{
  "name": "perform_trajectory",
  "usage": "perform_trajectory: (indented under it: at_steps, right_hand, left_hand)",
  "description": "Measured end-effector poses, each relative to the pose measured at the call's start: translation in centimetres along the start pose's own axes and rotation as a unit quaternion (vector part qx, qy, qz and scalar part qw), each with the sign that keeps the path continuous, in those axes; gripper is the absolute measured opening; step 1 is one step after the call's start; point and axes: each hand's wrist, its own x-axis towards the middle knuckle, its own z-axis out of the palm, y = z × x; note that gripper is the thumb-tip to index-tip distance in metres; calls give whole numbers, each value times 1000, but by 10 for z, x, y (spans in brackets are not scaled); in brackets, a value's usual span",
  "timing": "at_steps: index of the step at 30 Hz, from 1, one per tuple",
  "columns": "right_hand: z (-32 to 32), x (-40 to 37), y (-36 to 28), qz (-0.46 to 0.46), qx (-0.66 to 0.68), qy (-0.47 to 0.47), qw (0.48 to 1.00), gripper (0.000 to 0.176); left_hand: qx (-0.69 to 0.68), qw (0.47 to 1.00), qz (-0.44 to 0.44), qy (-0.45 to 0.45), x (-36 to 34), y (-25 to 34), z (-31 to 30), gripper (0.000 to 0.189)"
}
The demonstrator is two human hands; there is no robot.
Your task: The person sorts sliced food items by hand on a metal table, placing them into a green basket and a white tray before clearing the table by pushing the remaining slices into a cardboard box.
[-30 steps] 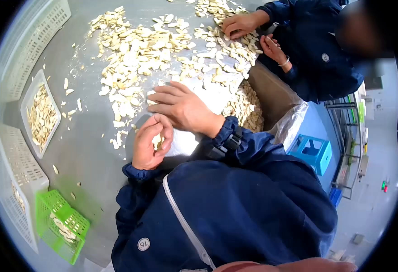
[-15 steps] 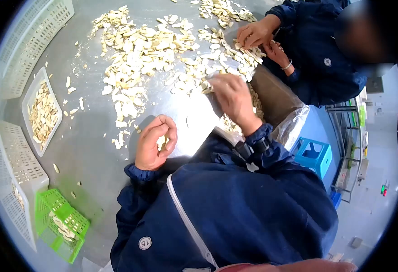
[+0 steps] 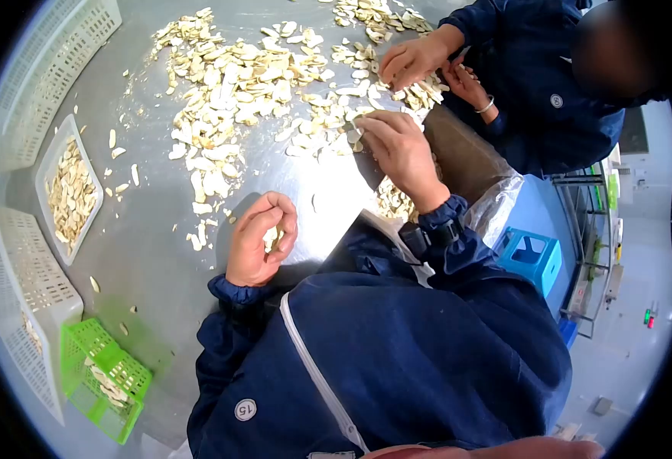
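Note:
Pale, flat dried slices [image 3: 229, 84] lie in loose heaps over the metal table. My left hand [image 3: 261, 241] is curled above the table near the heap's lower end, with a few pale slices [image 3: 271, 237] cupped in its fingers. At the right-hand heap [image 3: 324, 122] my right hand [image 3: 401, 153] has its thumb and fingers pinched together, and what looks like the edge of a slice shows at the tips. Below that hand, a plastic-lined box [image 3: 470, 157] holds more slices [image 3: 395, 200], partly hidden by my forearm.
A co-worker's hands [image 3: 420, 63] work among slices at upper right. On the left stand a white tray [image 3: 95, 200] of slices, white perforated baskets [image 3: 41, 264] and a green basket [image 3: 110, 353]. A blue stool [image 3: 533, 256] is on the floor at right.
My right hand has settled from a blur, its fingers now drawn together at the heap. The co-worker's upper hand has shifted left over the slices. My left hand is nearly still.

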Motion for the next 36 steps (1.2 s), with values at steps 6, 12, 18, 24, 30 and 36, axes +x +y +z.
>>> perform_trajectory:
  at_steps: [6,12,18,24,30,36]
  right_hand:
    - [-2,-4,-3,36,-3,-77,996,21]
    - [16,-21,-32,11,83,-11,996,22]
    - [14,-10,-35,184,208,-74,958,28]
    - [10,-15,-29,304,428,-120,842,39]
    - [13,-13,-31,307,464,-113,823,36]
    - [9,-14,-22,279,352,-100,888,33]
  left_hand:
    - [14,1000,-4,20,-1,2,3,15]
    - [7,1000,-3,3,0,-2,-1,17]
    - [23,999,-5,27,-1,2,7,16]
    - [24,1000,-9,15,0,1,2,16]
    - [19,1000,-9,23,-1,2,4,16]
    - [11,1000,-5,12,0,0,-1,17]
